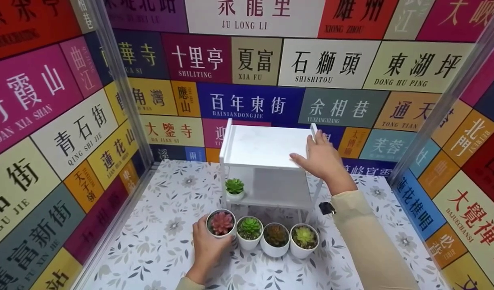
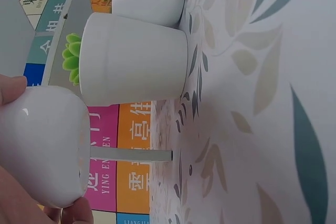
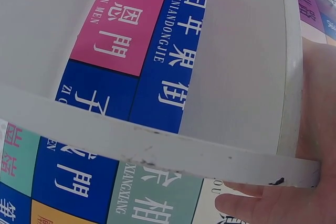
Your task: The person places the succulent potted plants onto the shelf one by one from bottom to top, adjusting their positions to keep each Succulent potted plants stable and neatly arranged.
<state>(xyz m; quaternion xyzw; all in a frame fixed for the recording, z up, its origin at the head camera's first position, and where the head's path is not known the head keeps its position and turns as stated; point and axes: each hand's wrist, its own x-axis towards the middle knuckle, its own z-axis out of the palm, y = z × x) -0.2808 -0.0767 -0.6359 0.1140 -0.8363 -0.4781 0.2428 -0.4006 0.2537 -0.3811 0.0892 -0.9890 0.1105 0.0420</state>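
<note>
In the head view, the left hand (image 1: pixel 206 246) was grasping a white pot with a reddish succulent (image 1: pixel 221 224), its fingers and thumb round the sides, in front of the left leg of a white two-board rack (image 1: pixel 267 147). To the right of that pot, in a row on the leaf-patterned surface (image 1: pixel 142 249), stood three more white pots, with a bright green succulent (image 1: pixel 250 228), a brownish succulent (image 1: pixel 275 235) and a yellow-green succulent (image 1: pixel 304 237). A small potted green succulent (image 1: pixel 234 187) sat at the left end of the rack's lower board. The right hand (image 1: pixel 324 161) rested unclenched at the rack's upper right corner — fingers extended along the outer side, thumb spread over the top board's edge. Coloured wall panels (image 1: pixel 251 102) with Chinese lettering rose behind. In the left wrist view, the held pot was raised off the surface, gripped between fingertips (image 2: pixel 79 211), beside a standing pot; a slim rack leg (image 2: pixel 131 154) showed beyond. In the right wrist view, the palm lay against the rack's side, near a scuffed white bar (image 3: pixel 168 150).
</note>
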